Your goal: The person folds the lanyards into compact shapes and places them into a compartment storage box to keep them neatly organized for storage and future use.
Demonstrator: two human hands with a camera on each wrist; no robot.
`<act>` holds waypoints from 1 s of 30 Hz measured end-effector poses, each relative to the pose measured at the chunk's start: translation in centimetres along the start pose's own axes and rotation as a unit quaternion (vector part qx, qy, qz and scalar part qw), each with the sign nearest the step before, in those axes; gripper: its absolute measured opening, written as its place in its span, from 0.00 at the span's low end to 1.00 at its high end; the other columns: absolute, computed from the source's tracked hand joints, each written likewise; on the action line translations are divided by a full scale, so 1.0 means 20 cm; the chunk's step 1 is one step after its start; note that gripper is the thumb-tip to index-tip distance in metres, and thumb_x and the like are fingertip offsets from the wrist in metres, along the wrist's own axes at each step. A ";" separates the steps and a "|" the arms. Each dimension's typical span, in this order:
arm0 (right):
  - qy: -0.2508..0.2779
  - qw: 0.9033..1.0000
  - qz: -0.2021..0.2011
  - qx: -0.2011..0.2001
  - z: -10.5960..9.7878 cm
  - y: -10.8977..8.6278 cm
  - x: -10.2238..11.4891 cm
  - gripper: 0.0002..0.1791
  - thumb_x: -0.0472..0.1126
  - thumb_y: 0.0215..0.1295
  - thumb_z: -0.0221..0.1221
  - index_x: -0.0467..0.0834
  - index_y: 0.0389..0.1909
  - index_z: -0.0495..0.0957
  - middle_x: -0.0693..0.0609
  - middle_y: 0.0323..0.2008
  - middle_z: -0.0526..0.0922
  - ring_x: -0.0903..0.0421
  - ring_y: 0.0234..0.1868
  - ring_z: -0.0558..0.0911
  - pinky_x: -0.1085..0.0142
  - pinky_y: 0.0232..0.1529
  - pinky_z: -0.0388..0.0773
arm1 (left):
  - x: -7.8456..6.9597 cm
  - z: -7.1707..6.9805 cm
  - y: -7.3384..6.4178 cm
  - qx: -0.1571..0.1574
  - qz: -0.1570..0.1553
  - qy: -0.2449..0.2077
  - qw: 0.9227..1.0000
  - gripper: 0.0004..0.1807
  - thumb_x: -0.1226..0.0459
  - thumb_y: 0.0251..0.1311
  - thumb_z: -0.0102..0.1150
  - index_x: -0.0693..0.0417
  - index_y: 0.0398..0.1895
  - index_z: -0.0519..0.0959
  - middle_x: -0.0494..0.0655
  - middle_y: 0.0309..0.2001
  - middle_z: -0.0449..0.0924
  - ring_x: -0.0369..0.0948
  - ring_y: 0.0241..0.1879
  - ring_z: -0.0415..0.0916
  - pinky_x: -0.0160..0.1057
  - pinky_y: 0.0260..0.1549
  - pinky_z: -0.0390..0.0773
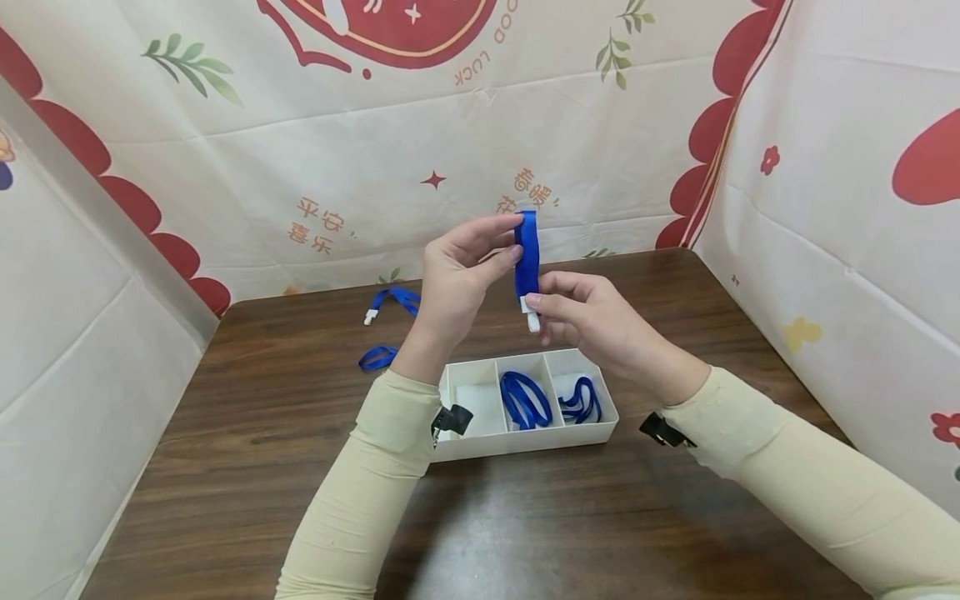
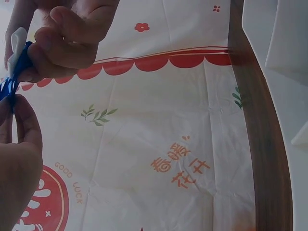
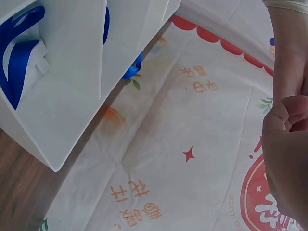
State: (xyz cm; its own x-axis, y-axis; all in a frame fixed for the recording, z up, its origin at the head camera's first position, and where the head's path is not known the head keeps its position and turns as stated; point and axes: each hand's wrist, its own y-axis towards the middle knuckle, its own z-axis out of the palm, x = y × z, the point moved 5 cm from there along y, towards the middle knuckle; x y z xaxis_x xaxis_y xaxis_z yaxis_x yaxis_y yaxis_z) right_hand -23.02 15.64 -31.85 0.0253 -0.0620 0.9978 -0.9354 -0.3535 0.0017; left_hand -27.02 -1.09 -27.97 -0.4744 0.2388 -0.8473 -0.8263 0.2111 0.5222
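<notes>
A folded blue lanyard [image 1: 528, 254] with a white clip [image 1: 532, 322] at its lower end is held up above the table. My left hand [image 1: 468, 267] pinches its upper part between thumb and fingers. Lower down, my right hand [image 1: 592, 317] pinches it near the clip, the thumb on the white piece. Both hands meet at the blue strap in the left wrist view, where the white clip [image 2: 18, 45] shows beside the right hand's fingers. In the right wrist view the lanyard is hidden behind the hands.
Below the hands stands a white divided box [image 1: 525, 442]. One compartment holds a coiled blue lanyard [image 1: 525, 400], the right one another blue lanyard [image 1: 581, 400]. Behind the left forearm, two blue lanyard pieces [image 1: 401, 296] lie on the brown table [image 1: 247, 417]. Printed cloth walls [image 1: 300, 167] surround it.
</notes>
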 end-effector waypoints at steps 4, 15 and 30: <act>-0.006 1.000 -0.006 -0.004 0.00 0.00 0.00 0.10 0.43 0.80 0.58 0.40 0.50 0.79 0.53 0.35 0.85 0.55 0.37 0.83 0.64 0.46 0.87 | 0.00 0.00 0.00 -0.003 0.001 -0.018 1.000 0.17 0.76 0.69 0.63 0.73 0.60 0.80 0.38 0.49 0.89 0.37 0.51 0.86 0.44 0.61 0.85; -0.013 1.000 -0.011 -0.014 -0.01 0.00 0.00 0.12 0.44 0.80 0.60 0.40 0.54 0.81 0.52 0.40 0.84 0.54 0.43 0.83 0.62 0.51 0.87 | 0.00 0.00 0.00 -0.012 0.010 -0.032 0.999 0.18 0.77 0.69 0.62 0.74 0.61 0.79 0.30 0.48 0.89 0.37 0.53 0.86 0.48 0.64 0.84; -0.107 0.991 -0.031 -0.073 -0.04 0.00 0.01 0.18 0.49 0.77 0.63 0.41 0.57 0.85 0.54 0.40 0.88 0.50 0.49 0.83 0.58 0.55 0.81 | -0.01 0.00 -0.02 -0.063 0.017 -0.103 0.993 0.17 0.78 0.70 0.59 0.76 0.60 0.79 0.34 0.45 0.92 0.35 0.48 0.88 0.36 0.53 0.87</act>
State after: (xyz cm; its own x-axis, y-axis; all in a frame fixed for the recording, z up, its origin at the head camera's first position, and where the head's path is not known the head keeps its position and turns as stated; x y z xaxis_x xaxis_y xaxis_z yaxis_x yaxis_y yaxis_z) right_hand -23.33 16.29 -31.53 0.1440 -0.2464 0.9584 -0.9704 -0.2249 0.0880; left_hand -26.63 -1.19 -27.94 -0.4411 0.4347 -0.7852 -0.8487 0.0824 0.5224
